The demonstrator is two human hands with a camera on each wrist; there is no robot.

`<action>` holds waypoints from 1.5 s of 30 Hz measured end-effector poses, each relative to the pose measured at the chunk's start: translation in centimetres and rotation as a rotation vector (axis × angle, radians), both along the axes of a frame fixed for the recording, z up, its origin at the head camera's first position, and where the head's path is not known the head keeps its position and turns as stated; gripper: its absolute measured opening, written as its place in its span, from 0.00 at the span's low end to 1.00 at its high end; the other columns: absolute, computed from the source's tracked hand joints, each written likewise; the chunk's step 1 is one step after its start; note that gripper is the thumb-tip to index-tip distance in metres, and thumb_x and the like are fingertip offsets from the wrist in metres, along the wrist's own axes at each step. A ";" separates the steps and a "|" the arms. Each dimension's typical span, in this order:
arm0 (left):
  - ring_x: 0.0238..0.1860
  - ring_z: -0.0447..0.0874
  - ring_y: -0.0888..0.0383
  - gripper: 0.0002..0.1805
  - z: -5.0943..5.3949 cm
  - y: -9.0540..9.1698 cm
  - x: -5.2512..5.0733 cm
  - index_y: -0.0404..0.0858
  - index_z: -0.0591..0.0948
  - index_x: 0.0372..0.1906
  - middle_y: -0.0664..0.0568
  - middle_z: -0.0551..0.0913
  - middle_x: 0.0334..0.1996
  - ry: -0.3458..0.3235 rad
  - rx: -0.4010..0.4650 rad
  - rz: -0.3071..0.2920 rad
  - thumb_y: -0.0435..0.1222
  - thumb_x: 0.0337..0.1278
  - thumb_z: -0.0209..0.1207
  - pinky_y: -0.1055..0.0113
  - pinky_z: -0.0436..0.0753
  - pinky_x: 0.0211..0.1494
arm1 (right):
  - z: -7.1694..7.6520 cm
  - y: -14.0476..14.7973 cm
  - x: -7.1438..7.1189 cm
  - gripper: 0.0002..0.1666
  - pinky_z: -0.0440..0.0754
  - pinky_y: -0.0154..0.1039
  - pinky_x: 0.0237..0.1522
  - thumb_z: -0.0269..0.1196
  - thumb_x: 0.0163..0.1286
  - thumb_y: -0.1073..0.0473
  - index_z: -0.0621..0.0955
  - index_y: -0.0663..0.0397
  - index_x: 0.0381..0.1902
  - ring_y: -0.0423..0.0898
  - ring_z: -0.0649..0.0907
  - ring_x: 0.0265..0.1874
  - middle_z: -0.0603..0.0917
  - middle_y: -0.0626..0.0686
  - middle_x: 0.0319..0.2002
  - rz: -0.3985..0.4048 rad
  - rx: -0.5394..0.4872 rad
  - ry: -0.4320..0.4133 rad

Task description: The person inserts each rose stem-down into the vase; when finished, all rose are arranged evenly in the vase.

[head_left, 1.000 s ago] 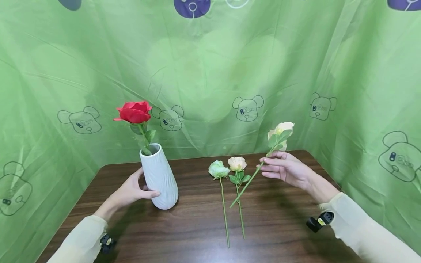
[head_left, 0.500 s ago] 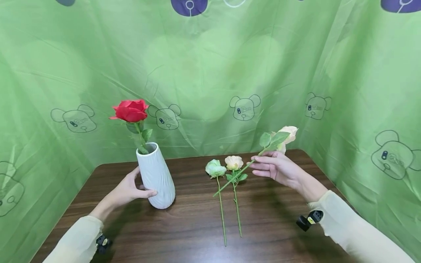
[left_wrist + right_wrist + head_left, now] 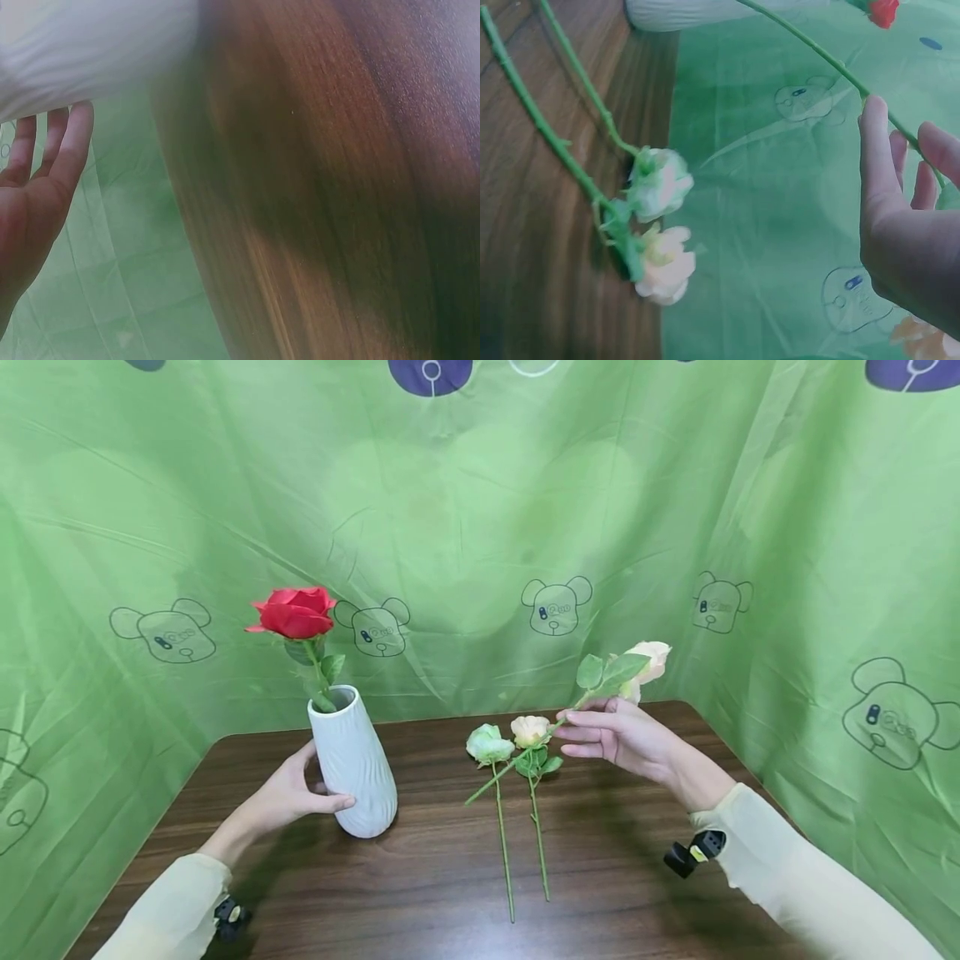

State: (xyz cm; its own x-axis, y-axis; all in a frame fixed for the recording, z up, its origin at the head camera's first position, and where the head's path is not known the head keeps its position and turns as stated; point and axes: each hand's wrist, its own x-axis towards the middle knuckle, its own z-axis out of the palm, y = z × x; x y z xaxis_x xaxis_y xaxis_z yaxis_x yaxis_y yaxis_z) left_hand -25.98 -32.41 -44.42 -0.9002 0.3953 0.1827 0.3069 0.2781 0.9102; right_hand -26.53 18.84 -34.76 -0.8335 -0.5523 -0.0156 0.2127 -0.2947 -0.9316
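On the left of the head view, my left hand (image 3: 281, 792) holds a ribbed white vase (image 3: 358, 772), thumb across its front. The vase tilts a little, with a red rose (image 3: 294, 612) standing in it. Between thumb and fingers my right hand (image 3: 626, 737) pinches the stem of a pale peach rose (image 3: 649, 662), its bloom up to the right. The stem (image 3: 817, 46) slants down to the left above two lying flowers: a pale green rose (image 3: 489, 744) and another peach rose (image 3: 530, 730). In the left wrist view, fingertips (image 3: 81, 120) touch the vase's side.
The dark brown wooden table (image 3: 442, 860) lies under everything. A green curtain (image 3: 465, 543) with bear drawings surrounds its back and sides. Both forearms wear pale sleeves, with a small black camera (image 3: 696, 852) on the right wrist.
My right hand has shifted left with the peach rose, and the stem has swung from steep to flatter, its lower end pointing toward the vase. The left hand keeps hold of the vase.
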 end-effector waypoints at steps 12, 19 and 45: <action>0.49 0.85 0.46 0.45 0.2 0.0 0.1 0.37 0.65 0.69 0.38 0.78 0.55 0.003 -0.007 0.008 0.28 0.46 0.77 0.53 0.87 0.46 | 2.9 -4.3 0.0 0.05 0.82 0.49 0.57 0.58 0.76 0.69 0.81 0.60 0.40 0.54 0.86 0.52 0.85 0.56 0.47 -0.030 -0.104 0.021; 0.51 0.84 0.47 0.45 0.5 0.0 0.0 0.38 0.65 0.69 0.39 0.79 0.56 0.001 -0.006 0.002 0.28 0.46 0.77 0.53 0.87 0.48 | 5.3 -6.6 -0.3 0.03 0.84 0.46 0.54 0.64 0.72 0.67 0.85 0.58 0.38 0.53 0.86 0.53 0.87 0.56 0.46 0.006 -0.191 0.057; 0.48 0.85 0.44 0.44 0.2 0.1 0.1 0.37 0.65 0.69 0.37 0.78 0.55 0.006 0.000 -0.010 0.28 0.47 0.76 0.56 0.88 0.46 | 7.7 -11.7 -1.3 0.11 0.79 0.53 0.61 0.56 0.76 0.68 0.86 0.57 0.42 0.56 0.80 0.61 0.84 0.57 0.50 -0.025 -0.127 0.157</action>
State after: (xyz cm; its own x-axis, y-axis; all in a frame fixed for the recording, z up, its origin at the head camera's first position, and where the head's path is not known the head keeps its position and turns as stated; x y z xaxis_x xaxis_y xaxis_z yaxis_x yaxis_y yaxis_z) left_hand -25.84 -32.31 -44.26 -0.8952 0.4040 0.1881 0.3149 0.2747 0.9085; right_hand -27.86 7.13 -27.05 -0.8339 -0.5202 0.1842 0.0588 -0.4155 -0.9077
